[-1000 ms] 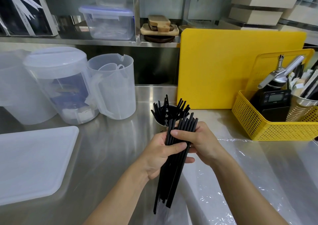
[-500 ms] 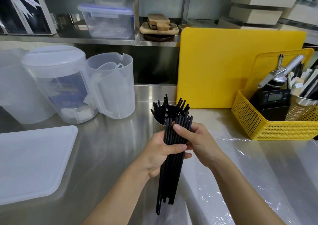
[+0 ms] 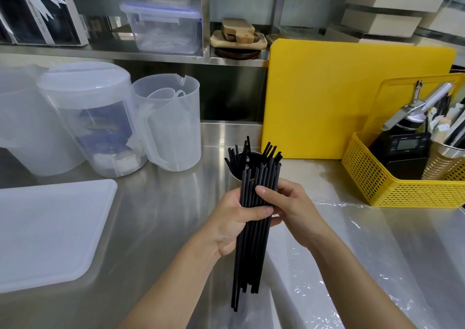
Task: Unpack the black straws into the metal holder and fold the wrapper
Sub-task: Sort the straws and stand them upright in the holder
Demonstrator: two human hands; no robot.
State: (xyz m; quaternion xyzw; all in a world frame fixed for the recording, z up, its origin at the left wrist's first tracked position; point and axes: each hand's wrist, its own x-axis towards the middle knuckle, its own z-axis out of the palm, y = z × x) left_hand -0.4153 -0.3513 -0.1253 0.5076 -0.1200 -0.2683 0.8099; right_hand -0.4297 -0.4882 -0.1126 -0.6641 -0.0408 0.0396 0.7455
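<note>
Both hands are closed on one bundle of straws (image 3: 251,240), held above the surface (image 3: 163,215) just in front of the holder (image 3: 233,175). The left hand (image 3: 234,225) wraps the bundle from the left with its thumb laid across the front. The right hand (image 3: 294,208) grips it from the right, slightly higher, one finger lying over the front.

The straws are thin, straight, matte black tubes packed side by side. Their near ends are uneven, one or two reaching lower than the rest. The long axis runs away from the person, far ends toward the holder and leaning a little right, near ends toward the body.

Only a sliver of the holder's shiny round rim shows behind the bundle. Loose straws (image 3: 239,152) stand in it, fanned outward with slant-cut tips.

The wrapper (image 3: 339,253), a crinkled clear film, lies flat on the brushed steel surface under the right forearm. A smooth yellow board (image 3: 352,97) stands at the back beside a perforated yellow basket (image 3: 402,190). A frosted white tray (image 3: 45,228) and a translucent jug (image 3: 171,127) sit on the left.
</note>
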